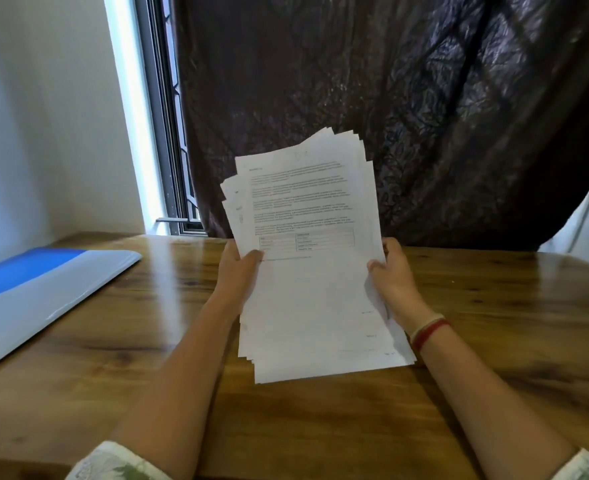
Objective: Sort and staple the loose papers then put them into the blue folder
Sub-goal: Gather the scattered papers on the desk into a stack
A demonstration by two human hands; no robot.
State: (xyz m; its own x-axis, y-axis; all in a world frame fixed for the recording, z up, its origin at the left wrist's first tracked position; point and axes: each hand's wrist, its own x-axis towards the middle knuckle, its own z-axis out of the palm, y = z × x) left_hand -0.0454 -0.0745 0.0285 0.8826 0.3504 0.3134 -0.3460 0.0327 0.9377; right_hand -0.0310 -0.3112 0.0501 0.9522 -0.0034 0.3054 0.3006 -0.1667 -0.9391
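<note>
The table [140,327] is warm brown with dark grain; the folder [26,271] at its left edge is bright blue under pale grey glare. The papers [315,299] are white with black print and a ruled grid, the curtain [424,116] dark brown and crinkled, the wristband [428,330] red and cream.

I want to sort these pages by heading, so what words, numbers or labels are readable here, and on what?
Nothing can be quoted.
On the paper stack, top sheet: heading, paragraphs and a small table, all too blurred to read.
On the sheet corners at lower right: small marks, perhaps page numbers, too small to read.
On the blue folder: no text visible.
</note>
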